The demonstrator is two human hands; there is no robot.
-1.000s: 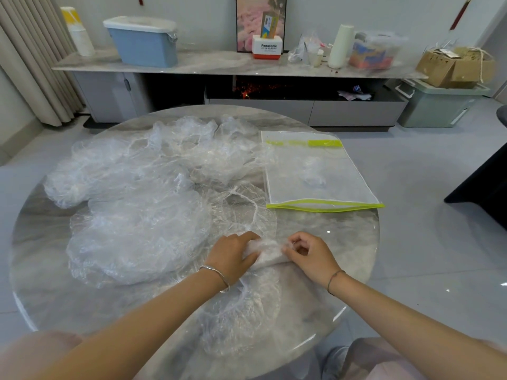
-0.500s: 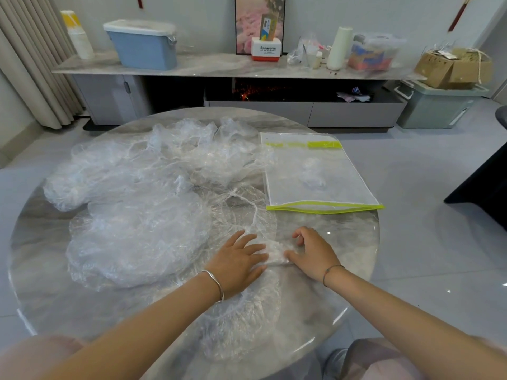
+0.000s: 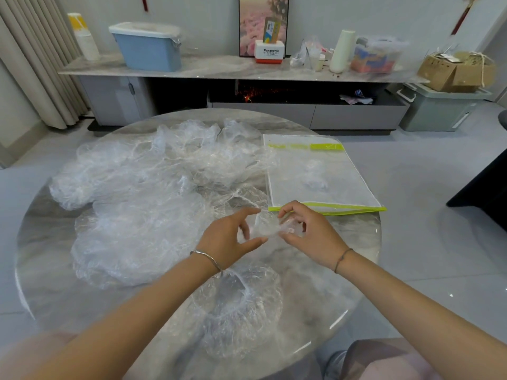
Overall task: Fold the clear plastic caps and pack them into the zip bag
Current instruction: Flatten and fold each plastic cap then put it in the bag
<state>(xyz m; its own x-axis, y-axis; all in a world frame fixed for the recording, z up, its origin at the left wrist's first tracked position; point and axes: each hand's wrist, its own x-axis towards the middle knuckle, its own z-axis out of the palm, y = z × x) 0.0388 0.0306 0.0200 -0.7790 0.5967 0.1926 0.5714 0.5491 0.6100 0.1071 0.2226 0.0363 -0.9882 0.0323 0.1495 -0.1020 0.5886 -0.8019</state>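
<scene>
We hold the folded cap (image 3: 267,229) just before the near green edge of the zip bag (image 3: 321,174): our right hand (image 3: 310,234) pinches one end, our left hand (image 3: 229,237) curls round the other. We should press the air out and grip tightly, lest the bundle spring open. The loose caps (image 3: 142,201) lie left of the bag.

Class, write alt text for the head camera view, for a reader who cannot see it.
The left hand and right hand hold a folded clear plastic cap between them over a round marble table. A heap of loose clear caps lies to the left, and a green-edged zip bag lies flat beyond the right hand.
</scene>
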